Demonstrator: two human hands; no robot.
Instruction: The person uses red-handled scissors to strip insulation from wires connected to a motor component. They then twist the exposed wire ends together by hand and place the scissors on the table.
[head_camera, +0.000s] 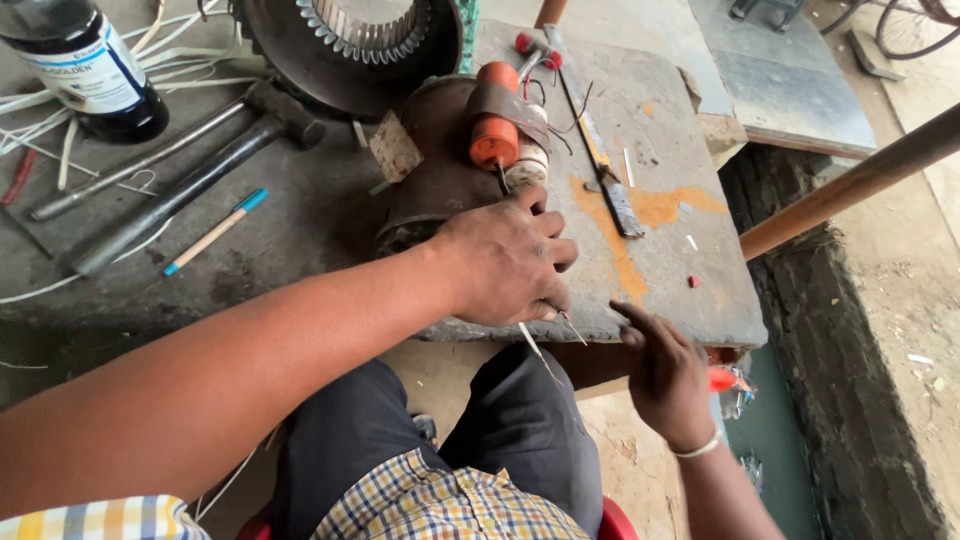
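Fingers (555, 262) of the left hand (505, 265) are curled together, clamped on thin wire ends (550, 335) that poke out below the knuckles and slant down over the bench edge toward the person's lap. The right hand (665, 375) hovers just beside them with its fingers loosely apart and half bent, the forefinger reaching toward the wire tips; it holds nothing that I can make out.

Judging by this, the step in hand is steadying the leads while the other hand readies to pick one out. The next move seems to call for a fine pinch on a single strand without dragging the rest loose.

The wires' long axis runs from the left palm down and to the right, free ends pointing away from the motor body (435, 165), which lies on the worn workbench (670, 290) just beyond the left hand. An orange-handled screwdriver (495, 125) rests on top of that motor, blade toward the hand. Further out lie a flat file (610, 180), a hammer (200, 175), a blue-tipped pen (215, 230), a dark bottle (90, 70) and a toothed stator ring (360, 35).
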